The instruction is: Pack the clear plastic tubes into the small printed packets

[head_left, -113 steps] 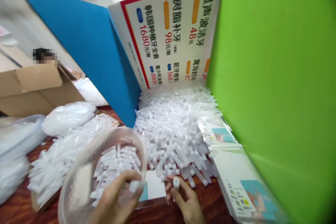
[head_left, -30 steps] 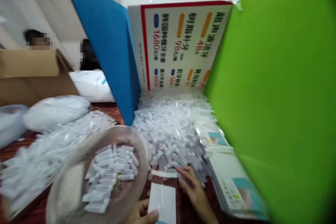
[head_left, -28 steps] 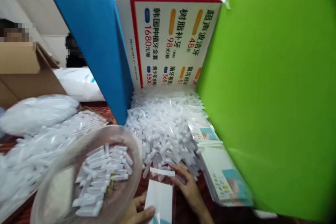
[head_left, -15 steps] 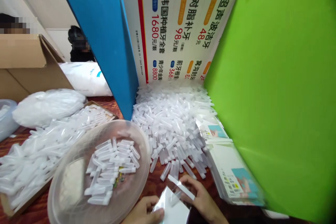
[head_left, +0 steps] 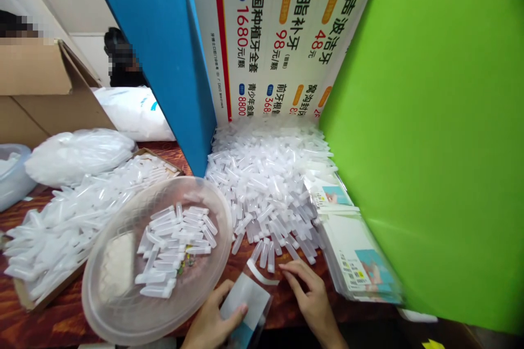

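My left hand holds a clear plastic sleeve with a white and teal card in it, thumb on top and fingers beneath. A curved white strip stands out at the sleeve's upper edge. Just right of that strip is my right hand, thumb and forefinger stretched toward it with the tips slightly apart; I see nothing between them. Beyond both hands lie small translucent capped tubes, the nearest at the front of a large heap.
A round translucent tray with several tubes and a pale block stands left, beside a cardboard tray of tubes. Stacked sleeved cards lie right. Blue, printed and green panels enclose the heap. Other people sit far left.
My right hand has let go of the sleeve's top and moved slightly right and up. The white strip now curves free, and the sleeve has shifted left in my left hand.
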Available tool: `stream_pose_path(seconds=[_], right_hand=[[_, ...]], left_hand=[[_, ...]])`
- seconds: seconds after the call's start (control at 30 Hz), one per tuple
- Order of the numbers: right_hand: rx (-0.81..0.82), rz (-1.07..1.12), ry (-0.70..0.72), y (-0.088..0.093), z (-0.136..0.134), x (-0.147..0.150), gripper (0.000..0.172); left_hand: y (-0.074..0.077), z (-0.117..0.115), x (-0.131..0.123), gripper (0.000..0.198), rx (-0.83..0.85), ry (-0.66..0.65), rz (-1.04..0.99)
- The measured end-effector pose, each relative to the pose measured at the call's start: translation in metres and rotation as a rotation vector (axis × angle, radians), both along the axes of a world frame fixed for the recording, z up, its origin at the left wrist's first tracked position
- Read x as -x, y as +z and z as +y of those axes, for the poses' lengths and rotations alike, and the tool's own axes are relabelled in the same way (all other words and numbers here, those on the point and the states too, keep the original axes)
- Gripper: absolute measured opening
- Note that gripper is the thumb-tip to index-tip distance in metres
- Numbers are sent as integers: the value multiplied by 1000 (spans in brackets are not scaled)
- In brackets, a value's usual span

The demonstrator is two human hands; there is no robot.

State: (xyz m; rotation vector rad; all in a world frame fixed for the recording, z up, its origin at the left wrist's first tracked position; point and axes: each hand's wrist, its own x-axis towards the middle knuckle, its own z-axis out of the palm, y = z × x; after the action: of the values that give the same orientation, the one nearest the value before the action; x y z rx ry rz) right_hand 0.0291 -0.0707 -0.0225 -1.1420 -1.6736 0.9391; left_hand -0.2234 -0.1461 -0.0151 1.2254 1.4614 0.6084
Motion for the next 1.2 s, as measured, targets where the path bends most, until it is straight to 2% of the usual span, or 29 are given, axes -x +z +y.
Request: stream_pose_path(seconds=[0.07,0.17,0.23,0.3,0.37,0.47,0.6,0.7,0.83,0.9,1.03,1.2], right_hand=[[-76,-74,-27,3,-2,0,15],[-138,-147,-40,6,-12,11,17],[-143,-237,6,4,-23,21,16],[-165,-374,13,-5,-34,31,27],[-221,-491,-39,-17,-43,38,41],[-262,-555,-86,-31,-49,44,35],[-135,-519,-71,-27,-42,42,47],[98,-274,0,-12,-30,40,50],[621,420,115,13,-23,47,54],[793,661,132,24,-23,54,60],[893,788,103,34,-24,64,77],[860,798,79,22,-23,71,64]], left_hand=[[-5,-6,7,46,9,61,-26],[-20,-18,17,67,56,237,-152],[-32,-27,24,81,85,350,-269],[-42,-37,32,90,117,407,-349],[-48,-45,38,94,162,426,-380],[-51,-52,39,93,175,438,-467],[-44,-48,30,88,126,369,-650],[-35,-39,23,81,108,251,-700],[-21,-31,20,76,118,121,-767],[-15,-30,21,76,132,113,-808],[-8,-30,27,79,125,102,-853],[-9,-29,31,82,139,40,-923]])
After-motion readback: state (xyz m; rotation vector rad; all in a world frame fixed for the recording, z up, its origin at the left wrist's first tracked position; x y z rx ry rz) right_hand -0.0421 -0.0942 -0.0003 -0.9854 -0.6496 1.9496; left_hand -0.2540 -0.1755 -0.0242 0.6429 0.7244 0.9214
